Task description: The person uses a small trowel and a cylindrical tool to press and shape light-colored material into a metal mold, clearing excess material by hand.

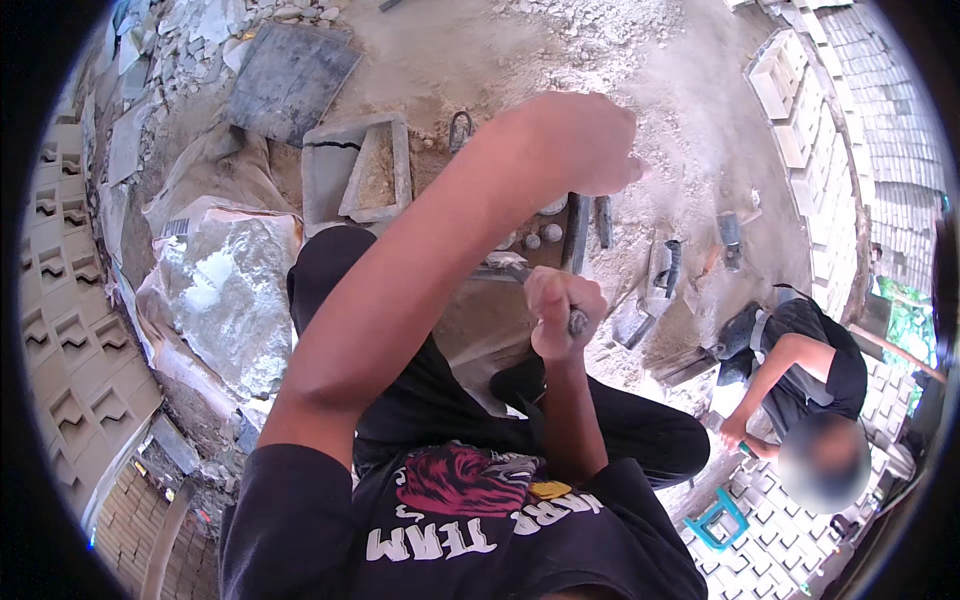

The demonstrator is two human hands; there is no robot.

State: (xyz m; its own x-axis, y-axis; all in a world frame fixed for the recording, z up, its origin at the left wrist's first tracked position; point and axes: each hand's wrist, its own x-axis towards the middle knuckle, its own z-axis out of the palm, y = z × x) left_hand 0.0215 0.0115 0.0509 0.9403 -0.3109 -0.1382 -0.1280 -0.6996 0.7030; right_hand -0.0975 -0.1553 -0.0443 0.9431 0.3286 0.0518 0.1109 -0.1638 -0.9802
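My left arm reaches across the picture, and my left hand (590, 145) hangs over the dusty ground at upper centre. Its fingers look curled in; whatever they hold, if anything, is hidden. Nearer to me, my right hand (565, 312) is closed round a tool handle (577, 322), whose dark rounded end shows beside the thumb. The rest of the tool is mostly covered by the hand, so its kind is unclear. Between the hands lie small round pale balls (533, 241) and a dark straight bar (577, 235).
An open sack of pale powder (225, 290) lies at left, below a grey divided tray (325, 190) and a dark flat board (292, 82). Another person (800, 360) crouches at right, near a turquoise stool (718, 520). Pale blocks (780, 85) line the far right.
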